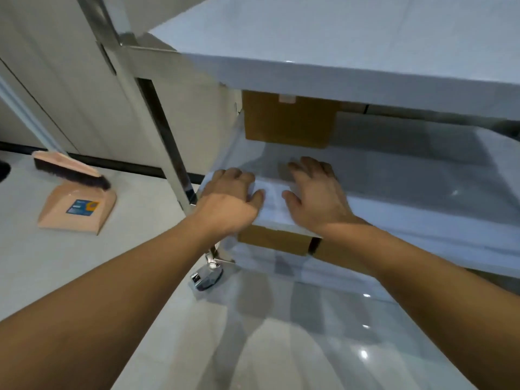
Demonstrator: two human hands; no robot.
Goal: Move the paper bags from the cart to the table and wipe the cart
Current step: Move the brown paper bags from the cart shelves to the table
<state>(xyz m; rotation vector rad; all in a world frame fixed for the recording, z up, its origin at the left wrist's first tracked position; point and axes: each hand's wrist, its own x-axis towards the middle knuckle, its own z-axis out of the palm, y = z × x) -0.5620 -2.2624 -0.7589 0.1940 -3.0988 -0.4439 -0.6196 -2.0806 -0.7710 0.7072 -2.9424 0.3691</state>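
A steel cart (365,80) with three shelves fills the right of the view. A brown paper bag (289,119) stands at the back left of the middle shelf (408,170), half hidden by the top shelf. My left hand (230,198) and my right hand (315,190) reach over the middle shelf's front edge toward that bag, a short way from it, fingers loosely spread and holding nothing. More brown paper bags (275,240) show on the bottom shelf, beneath my hands, mostly hidden by the middle shelf.
A peach dustpan (78,209) with a hand brush (70,170) on it lies on the floor at the left. The cart's steel leg (168,142) and caster wheel (206,277) stand just left of my left arm. A wall runs behind.
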